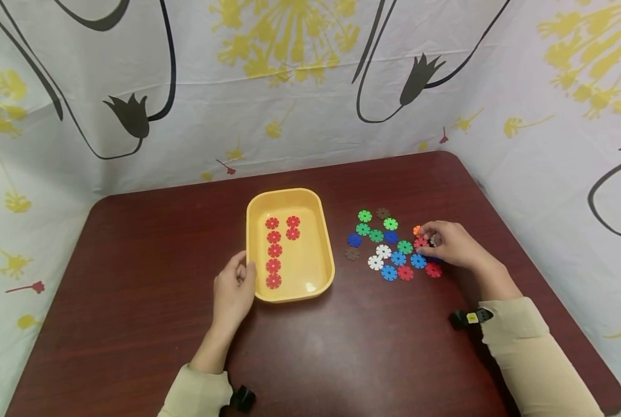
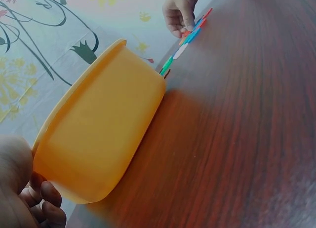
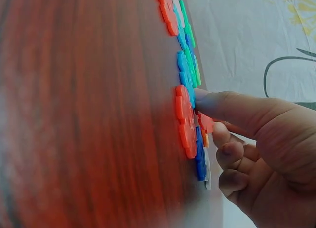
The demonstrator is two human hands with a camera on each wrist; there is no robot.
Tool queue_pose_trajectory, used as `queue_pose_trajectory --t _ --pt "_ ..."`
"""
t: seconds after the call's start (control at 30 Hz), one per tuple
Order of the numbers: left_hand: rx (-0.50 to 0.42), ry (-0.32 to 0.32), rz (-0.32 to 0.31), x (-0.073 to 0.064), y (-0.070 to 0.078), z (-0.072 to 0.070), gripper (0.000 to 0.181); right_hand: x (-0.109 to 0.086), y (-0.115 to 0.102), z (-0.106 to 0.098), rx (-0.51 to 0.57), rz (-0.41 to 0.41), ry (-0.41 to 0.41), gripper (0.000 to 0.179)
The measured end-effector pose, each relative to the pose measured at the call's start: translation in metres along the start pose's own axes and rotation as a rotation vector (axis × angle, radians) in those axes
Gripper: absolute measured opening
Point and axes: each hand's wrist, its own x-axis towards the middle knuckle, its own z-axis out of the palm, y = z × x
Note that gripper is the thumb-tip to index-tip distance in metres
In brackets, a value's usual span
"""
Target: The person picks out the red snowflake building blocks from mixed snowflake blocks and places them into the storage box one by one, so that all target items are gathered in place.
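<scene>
A yellow tray (image 1: 318, 284) holds red notched plastic discs (image 1: 274, 251), in a longer left column and a pair to the right. My left hand (image 1: 234, 292) grips the tray's left rim, its fingers curled by the outer wall in the left wrist view. At the right side of a group of loose discs, my right hand (image 1: 453, 244) pinches a red notched disc (image 3: 206, 122) between thumb and fingers. Beside it lie an orange disc (image 1: 417, 230), a blue disc (image 1: 418, 260) and another red disc (image 1: 433, 270). The fingers partly hide a dark disc.
Green discs (image 1: 376, 236), white discs (image 1: 375, 263), brown discs (image 1: 352, 253) and more blue ones lie between the tray and my right hand. The dark red table (image 1: 159, 278) meets a patterned cloth (image 1: 310, 133) at the back and sides.
</scene>
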Motion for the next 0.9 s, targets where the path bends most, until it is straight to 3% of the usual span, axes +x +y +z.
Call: queue_pose_trajectory --t 0.27,0.5,0.73,0.9 --pt "0.002 0.005 0.007 0.000 0.000 0.000 0.036 -0.002 0.003 0.002 -0.027 -0.019 0.016 0.032" --pt "0.011 0.011 0.015 0.000 0.001 0.000 0.035 -0.006 0.008 0.000 -0.004 -0.021 0.022 0.049" --pt "0.005 0.013 0.014 0.000 0.001 0.000 0.035 -0.007 0.010 -0.002 -0.002 -0.011 -0.007 0.038" --pt "0.001 0.010 0.008 -0.001 0.002 -0.001 0.035 -0.008 0.011 -0.003 -0.011 -0.024 -0.011 0.041"
